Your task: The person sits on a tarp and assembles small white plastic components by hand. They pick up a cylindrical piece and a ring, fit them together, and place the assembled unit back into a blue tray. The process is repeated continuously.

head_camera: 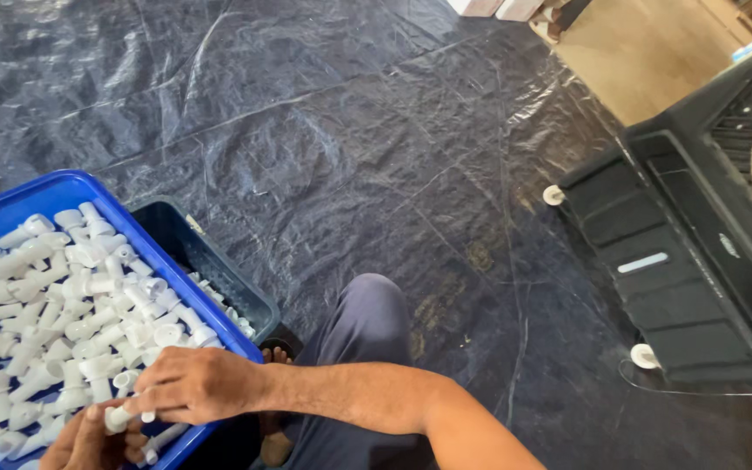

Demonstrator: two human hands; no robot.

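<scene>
The right hand sits low and left of centre in the frame, fingers curled down and pinching a small white plastic fitting at its fingertips. The left hand comes up from the bottom edge just below it, fingers bent around the same fitting from the other side; how tight its grip is cannot be told, since most of that hand is cut off. Both hands work right over the near corner of a blue tray heaped with more white fittings along the left edge. Behind the tray, toward the middle, a dark bin stands touching it, with a few fittings lying inside. A knee in dark trousers rises at bottom centre, bare toes beside the bin. Black plastic sheeting covers the floor, and a black air cooler fills the right side.

The fitting is small and held only at the fingertips; a slip would likely drop it back into the heap, where it would be hard to pick out again. The piled fittings near the tray corner could also spill over the rim if the forearm nudges them.
</scene>
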